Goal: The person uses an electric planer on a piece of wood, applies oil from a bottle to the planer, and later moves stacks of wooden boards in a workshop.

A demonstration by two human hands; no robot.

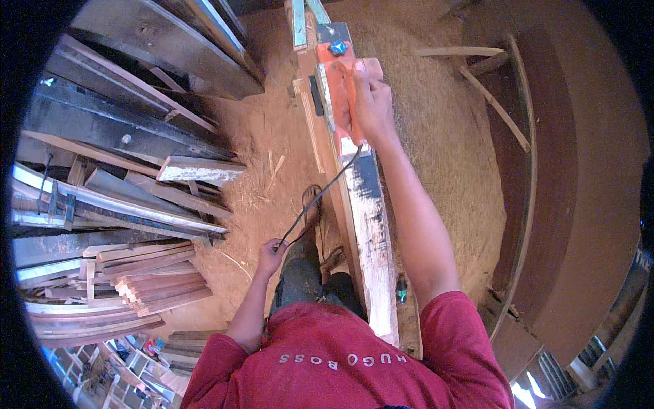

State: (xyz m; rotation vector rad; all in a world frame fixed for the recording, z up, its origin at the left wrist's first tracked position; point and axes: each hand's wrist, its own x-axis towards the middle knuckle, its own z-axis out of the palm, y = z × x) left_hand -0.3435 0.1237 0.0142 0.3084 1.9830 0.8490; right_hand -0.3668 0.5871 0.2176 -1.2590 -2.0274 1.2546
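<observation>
Holding the black cord (pixel 315 202) out to the side matters, I judge, as much as the cut itself. From my end I see the left hand (pixel 271 257) doing that, its fingers pinched on the cord well to the left of the long beam (pixel 371 235). The right hand (pixel 373 102) is wrapped round the handle of the orange planer (pixel 334 71), which appears to rest on the stretch of beam farthest from the person, its blue knob (pixel 338 48) to the front. I would set the sole flat on the wood, pressing at the front as a pass begins and toward the rear as it runs off the end, so the cut should not dip. With one hand alone on the tool, I'd want a light, even push and no sideways tilt. The upper face is patchy, pale with dark stains, so I'd expect uneven bite and favour shallow passes. Whether the blade is turning I cannot tell.
</observation>
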